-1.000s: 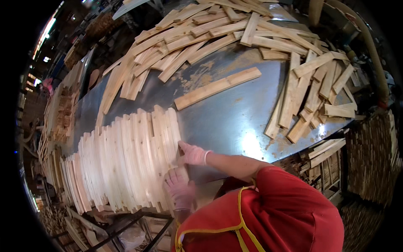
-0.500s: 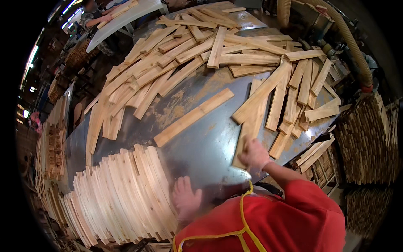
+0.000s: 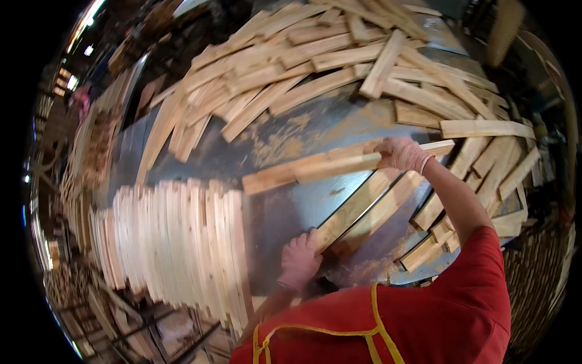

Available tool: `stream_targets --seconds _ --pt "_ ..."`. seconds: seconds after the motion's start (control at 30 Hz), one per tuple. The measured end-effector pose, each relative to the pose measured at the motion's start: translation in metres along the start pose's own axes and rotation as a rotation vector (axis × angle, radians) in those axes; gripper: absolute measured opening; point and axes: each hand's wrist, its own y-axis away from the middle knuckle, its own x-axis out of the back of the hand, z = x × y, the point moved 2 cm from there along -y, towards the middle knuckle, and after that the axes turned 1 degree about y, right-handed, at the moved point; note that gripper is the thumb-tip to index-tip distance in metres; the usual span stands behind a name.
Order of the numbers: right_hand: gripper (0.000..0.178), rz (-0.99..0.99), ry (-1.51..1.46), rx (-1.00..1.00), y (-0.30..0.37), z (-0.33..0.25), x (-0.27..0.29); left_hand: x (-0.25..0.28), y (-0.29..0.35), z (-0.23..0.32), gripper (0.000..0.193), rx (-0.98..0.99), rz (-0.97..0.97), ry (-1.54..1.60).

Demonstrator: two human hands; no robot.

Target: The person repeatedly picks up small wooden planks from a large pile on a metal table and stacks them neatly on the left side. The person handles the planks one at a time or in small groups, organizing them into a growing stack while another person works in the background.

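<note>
Pink-gloved in the head view, the right hand is out over the middle of the metal surface, its fingers closed over a light plank. This plank passes under the palm, its longer part reaching left of the fingers and a shorter end showing to the right of them. Just beyond it, on the far side, a second plank lies almost parallel and sticks out further left; its right end meets the same fingers, but whether they pinch it as well I cannot tell.

The left hand is nearer the body, its fingers at the near end of a third plank, which slants off toward the far right; I cannot tell whether they grip it. A fourth plank lies just right of that one, with a narrow gap between.

To the left, a row of planks is packed side by side, ends uneven. A loose pile of planks curves across the far side and down the right. Red clothing with yellow edging fills the near side.
</note>
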Motion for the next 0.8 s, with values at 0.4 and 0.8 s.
stream_targets --seconds 0.4,0.8 --pt "0.084 0.197 0.18 0.095 -0.115 -0.141 -0.055 0.019 0.196 -0.053 0.073 0.748 -0.423 0.308" --pt "0.089 -0.301 -0.602 -0.16 0.015 -0.367 -0.196 0.006 0.241 -0.09 0.058 0.6 0.146 0.649"
